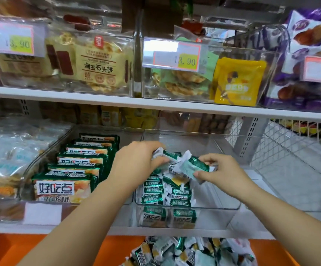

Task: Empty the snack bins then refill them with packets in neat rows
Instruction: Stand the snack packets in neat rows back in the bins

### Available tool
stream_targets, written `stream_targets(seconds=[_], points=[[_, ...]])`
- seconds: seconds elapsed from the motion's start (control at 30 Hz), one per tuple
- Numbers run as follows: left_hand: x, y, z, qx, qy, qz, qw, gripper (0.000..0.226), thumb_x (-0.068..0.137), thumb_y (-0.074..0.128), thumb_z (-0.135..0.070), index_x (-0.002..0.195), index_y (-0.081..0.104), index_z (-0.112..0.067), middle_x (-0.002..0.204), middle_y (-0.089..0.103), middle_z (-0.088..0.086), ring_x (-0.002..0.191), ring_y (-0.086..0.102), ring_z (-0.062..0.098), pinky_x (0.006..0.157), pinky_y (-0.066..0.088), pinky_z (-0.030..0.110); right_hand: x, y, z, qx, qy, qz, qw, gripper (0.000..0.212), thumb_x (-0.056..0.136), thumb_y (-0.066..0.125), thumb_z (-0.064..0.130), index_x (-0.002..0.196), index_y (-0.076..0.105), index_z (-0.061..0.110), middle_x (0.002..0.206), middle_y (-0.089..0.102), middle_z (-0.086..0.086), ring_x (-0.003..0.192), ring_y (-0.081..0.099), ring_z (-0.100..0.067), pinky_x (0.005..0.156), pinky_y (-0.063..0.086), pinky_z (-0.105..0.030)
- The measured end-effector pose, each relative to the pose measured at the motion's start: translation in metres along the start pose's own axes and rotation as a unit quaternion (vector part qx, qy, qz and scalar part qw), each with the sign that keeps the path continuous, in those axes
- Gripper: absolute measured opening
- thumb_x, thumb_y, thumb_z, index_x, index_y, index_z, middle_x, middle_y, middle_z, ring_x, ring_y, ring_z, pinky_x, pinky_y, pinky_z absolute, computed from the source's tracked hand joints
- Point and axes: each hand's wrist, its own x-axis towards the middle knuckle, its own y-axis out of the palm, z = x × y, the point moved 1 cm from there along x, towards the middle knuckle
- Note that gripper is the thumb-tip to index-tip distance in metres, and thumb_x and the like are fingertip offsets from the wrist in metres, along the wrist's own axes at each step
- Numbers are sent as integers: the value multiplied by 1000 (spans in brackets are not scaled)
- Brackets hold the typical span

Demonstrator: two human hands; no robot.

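A clear plastic snack bin (pixel 223 205) sits on the lower shelf, its left half filled with small green-and-white snack packets (pixel 167 191) stacked in a row. My left hand (pixel 136 162) grips a few of these packets at the back of the row. My right hand (pixel 221 169) pinches one green packet (pixel 194 166) just above the stack. A loose heap of the same packets (pixel 190 252) lies in a bag below the shelf edge. The right half of the bin holds nothing.
Left of the bin, another clear bin (pixel 46 156) holds larger green packs in a neat row. The upper shelf (pixel 155 104) carries bins of biscuits with price tags. A white wire basket (pixel 294 143) stands to the right. An orange surface (pixel 21 248) lies below.
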Motion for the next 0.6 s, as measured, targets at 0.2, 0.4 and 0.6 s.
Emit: stream_targets(seconds=[0.2, 0.4, 0.6], points=[[-4, 14, -31, -154, 49, 34, 986, 33, 86, 68, -35, 119, 65, -35, 102, 67, -8, 75, 56, 0, 69, 39, 6, -46, -48, -18, -76, -80, -145, 983, 34, 75, 78, 11, 94, 61, 34, 93, 50, 14, 72, 52, -2, 66, 38, -5], [-7, 41, -50, -293, 78, 83, 949, 17, 82, 71, -28, 89, 63, -41, 110, 54, -33, 107, 49, -17, 88, 40, 3, -63, -59, -43, 19, -89, -129, 987, 53, 76, 64, -16, 92, 62, 35, 110, 56, 11, 88, 65, -7, 74, 46, -5], [-2, 71, -53, -343, 34, 56, 937, 24, 91, 61, -16, 93, 60, -40, 105, 62, -26, 102, 57, -5, 88, 49, 27, -56, -67, -44, 119, -72, -113, 984, 16, 79, 71, 7, 84, 68, 22, 113, 59, 10, 94, 62, -2, 81, 51, -20]])
